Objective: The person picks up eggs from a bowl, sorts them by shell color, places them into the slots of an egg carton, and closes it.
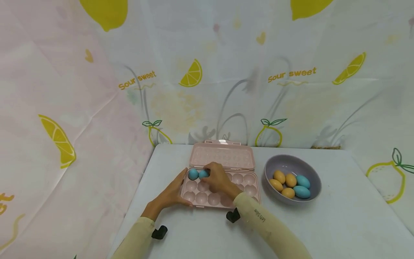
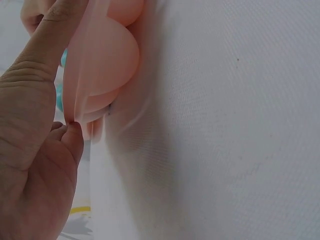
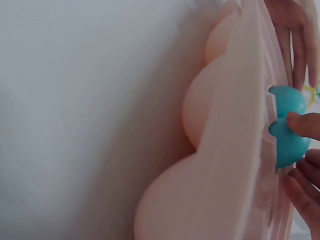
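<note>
A: Begin at the left. What is the state of the left hand?

B: The left hand (image 1: 171, 194) is spread along the left end of the egg carton (image 1: 201, 198). The thumb is at the front corner; the fingers run along the side toward the back corner. Its function appears to be steadying.

A: Next position to the right?

B: The first blue egg (image 1: 193, 174) sits in the back-left pocket. The second blue egg (image 1: 202, 174) is just to its right, at the second pocket of the back row. The right hand (image 1: 220, 178) pinches it between thumb and fingers. Whether it is fully seated cannot be told.

A: Which relation governs the coming move?

B: In my judgement, egg to pocket. The second egg lies at the left of the right hand, at the fingertips, and that hand is the nearer one. The carton's long axis runs left to right; the fingers hide too much of the egg to read its own axis.

A: Obstructions?

B: The first egg limits clearance on the left. The open lid (image 1: 223, 155) lies behind the back row. The right hand itself covers several middle pockets.

A: Far right?

B: The bowl (image 1: 291, 162) stands on the desk (image 1: 339, 223), just beside the carton. It contains four yellow eggs (image 1: 290, 180) and, right of them, two blue eggs (image 1: 302, 192).
</note>
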{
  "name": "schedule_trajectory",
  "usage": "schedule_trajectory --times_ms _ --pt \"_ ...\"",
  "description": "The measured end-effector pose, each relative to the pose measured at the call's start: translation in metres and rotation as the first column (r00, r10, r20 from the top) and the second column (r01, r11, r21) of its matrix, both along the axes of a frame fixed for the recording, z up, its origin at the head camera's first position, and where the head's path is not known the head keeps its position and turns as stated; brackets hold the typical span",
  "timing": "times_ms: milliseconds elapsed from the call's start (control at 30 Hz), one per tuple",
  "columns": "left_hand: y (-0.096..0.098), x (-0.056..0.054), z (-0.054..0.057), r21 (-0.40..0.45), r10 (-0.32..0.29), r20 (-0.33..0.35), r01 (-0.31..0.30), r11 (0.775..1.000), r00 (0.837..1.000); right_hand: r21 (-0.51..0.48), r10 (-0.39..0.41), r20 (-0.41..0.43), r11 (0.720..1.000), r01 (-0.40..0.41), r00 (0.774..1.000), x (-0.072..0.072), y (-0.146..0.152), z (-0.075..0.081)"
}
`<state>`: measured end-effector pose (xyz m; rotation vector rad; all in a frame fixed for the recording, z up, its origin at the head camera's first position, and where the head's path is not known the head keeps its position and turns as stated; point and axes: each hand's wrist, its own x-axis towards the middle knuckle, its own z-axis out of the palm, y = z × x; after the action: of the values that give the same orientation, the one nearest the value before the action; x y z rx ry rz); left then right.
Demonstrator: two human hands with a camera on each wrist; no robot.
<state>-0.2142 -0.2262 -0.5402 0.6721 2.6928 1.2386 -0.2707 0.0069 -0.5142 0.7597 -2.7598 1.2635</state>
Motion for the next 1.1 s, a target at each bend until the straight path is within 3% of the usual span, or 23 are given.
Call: schedule_trajectory --times_ms 133,367,567,833,1100 --pt "-0.001 0.0 0.0 0.0 0.002 0.016 -0.002 1.0 1.0 0.008 0.0 -0.024 1.0 0.0 1.0 -0.002 0.006 0.009" --pt "0.0 0.0 0.001 -0.003 0.007 0.019 -0.007 1.0 1.0 0.0 0.014 -0.175 1.0 -0.014 0.984 -0.011 0.031 0.028" --pt "0.0 -0.001 0.004 -0.024 0.017 0.01 -0.016 1.0 1.0 0.034 -0.048 -0.22 0.998 0.057 0.974 -0.018 0.062 0.037" --pt "0.001 -0.001 0.002 0.008 0.009 0.022 -0.009 1.0 1.0 0.098 -0.097 -0.308 0.986 0.133 0.946 -0.022 0.123 0.059" --pt "0.002 -0.001 -0.001 0.002 0.015 0.02 -0.015 1.0 1.0 0.134 -0.203 -0.277 0.96 0.247 0.939 -0.027 0.198 0.079"
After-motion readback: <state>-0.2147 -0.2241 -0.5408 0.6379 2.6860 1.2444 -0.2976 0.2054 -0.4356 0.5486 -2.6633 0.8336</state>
